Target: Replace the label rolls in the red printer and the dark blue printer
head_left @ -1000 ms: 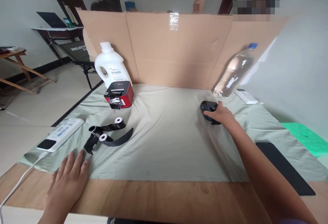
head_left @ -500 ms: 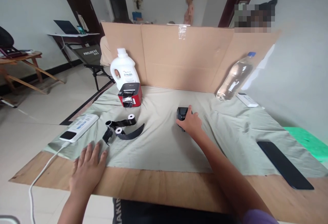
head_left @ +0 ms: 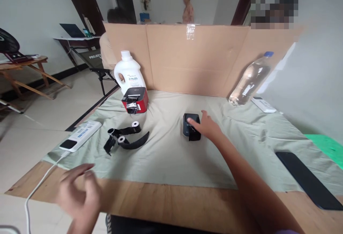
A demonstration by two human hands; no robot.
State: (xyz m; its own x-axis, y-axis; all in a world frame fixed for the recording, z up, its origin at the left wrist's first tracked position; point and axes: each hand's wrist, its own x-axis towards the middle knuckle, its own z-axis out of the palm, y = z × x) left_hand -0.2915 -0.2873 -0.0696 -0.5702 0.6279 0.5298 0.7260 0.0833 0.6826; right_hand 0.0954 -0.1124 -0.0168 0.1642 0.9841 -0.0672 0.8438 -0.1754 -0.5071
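Small black device (head_left: 187, 131) with a dark strip: on the cloth (head_left: 166, 159), right of the red-and-black printer (head_left: 142, 103) and nearer the viewer. Right hand (head_left: 209, 125): spread, thumb over that device, no grip; contact cannot be told. Left hand (head_left: 80, 193): blurred, loosely curled, nothing visible held, nearer the viewer than the printer. White jug (head_left: 131, 75): just behind the printer.

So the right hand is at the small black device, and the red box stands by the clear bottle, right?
Not quite: the head view shows the red box standing by the white jug. The right hand is at the small black device.
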